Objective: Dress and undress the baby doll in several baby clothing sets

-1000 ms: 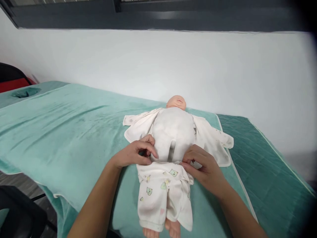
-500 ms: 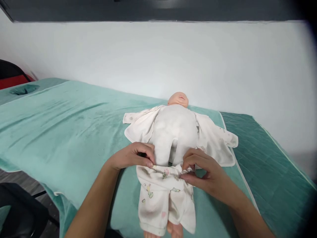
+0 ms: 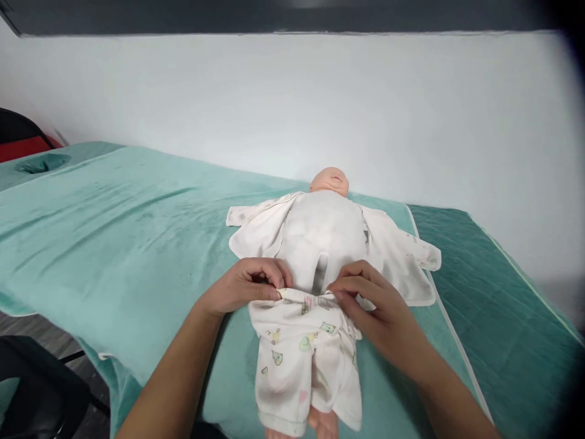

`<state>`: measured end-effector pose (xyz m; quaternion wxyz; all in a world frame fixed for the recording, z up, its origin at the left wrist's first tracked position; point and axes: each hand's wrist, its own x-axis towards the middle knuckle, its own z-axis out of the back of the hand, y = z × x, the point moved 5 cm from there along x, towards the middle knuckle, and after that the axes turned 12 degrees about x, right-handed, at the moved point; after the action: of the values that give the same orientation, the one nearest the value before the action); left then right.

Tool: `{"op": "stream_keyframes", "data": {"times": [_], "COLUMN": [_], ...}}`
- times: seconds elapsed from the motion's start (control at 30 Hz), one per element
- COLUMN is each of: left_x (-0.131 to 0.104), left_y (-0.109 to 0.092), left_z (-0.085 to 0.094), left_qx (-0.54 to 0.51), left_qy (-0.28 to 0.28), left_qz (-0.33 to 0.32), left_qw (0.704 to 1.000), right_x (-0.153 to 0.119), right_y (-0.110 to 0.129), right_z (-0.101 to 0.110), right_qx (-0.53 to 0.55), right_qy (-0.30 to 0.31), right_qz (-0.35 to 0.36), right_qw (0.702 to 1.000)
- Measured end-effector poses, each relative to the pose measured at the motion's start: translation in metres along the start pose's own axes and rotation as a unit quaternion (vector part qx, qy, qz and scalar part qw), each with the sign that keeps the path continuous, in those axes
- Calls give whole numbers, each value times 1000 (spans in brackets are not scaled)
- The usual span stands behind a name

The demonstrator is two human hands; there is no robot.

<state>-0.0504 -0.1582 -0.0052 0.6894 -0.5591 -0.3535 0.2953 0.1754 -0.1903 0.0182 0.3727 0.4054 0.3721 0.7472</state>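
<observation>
A baby doll (image 3: 329, 181) lies on its back, head toward the wall, with a white cloth body (image 3: 324, 228). White printed baby pants (image 3: 292, 353) cover its legs up to the upper thighs, and its feet show below the cuffs. My left hand (image 3: 256, 281) pinches the left side of the waistband. On the other side, my right hand (image 3: 370, 299) pinches the waistband between thumb and fingers. An open white baby shirt (image 3: 397, 256) is spread out beneath the doll, its sleeves stretched to both sides.
A light green sheet (image 3: 114, 244) covers the bed, with a darker quilted cover (image 3: 498, 292) at the right. The white wall (image 3: 292, 103) stands behind. A black chair (image 3: 36, 384) is at the lower left, and a red and black object (image 3: 25, 143) at the far left.
Both hands have moved a little up the doll, drawing the waistband higher over its thighs. The front of the pants is stretched smoother, showing more of the print.
</observation>
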Motion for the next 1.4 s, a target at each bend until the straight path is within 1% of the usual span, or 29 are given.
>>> {"op": "stream_keyframes", "data": {"times": [0.1,0.17,0.27,0.37,0.43,0.53,0.67,0.77,0.9,1.03,1.13,1.23,1.4], "left_x": [-3,-4,-3,-2,-1,0,4,8,8,6,8,10,10], "left_y": [9,13,15,16,17,18,17,15,18,21,20,18,20], "left_z": [2,4,6,8,8,9,10,12,15,19,20,20,24], "left_qx": [-19,-20,-24,-27,-24,-23,-26,-27,-24,-13,-5,-3,-4], "left_qy": [-10,-16,-18,-29,-44,-67,-95,-133,-190,-234,-251,-266,-323], "left_qz": [39,43,25,10,7,8,-1,-5,25,49,56,55,59], "left_qw": [999,999,999,999,999,997,995,991,981,971,966,962,945], "right_x": [0,-1,-1,0,0,1,0,-1,-3,-3,-4,-4,-2], "right_y": [-3,-2,3,9,12,15,14,9,2,-5,-14,-22,-26], "right_z": [2,1,-2,-5,-6,-6,-6,-3,3,9,10,10,18], "right_qx": [-5,-14,-5,9,-5,-20,28,81,142,143,150,200,256], "right_qy": [-39,-42,-17,29,49,64,80,62,31,-10,-44,-75,-121], "right_qz": [2,22,59,66,53,15,-13,-42,-89,-120,-143,-153,-158], "right_qw": [999,999,998,997,997,998,996,994,985,982,977,965,946]}}
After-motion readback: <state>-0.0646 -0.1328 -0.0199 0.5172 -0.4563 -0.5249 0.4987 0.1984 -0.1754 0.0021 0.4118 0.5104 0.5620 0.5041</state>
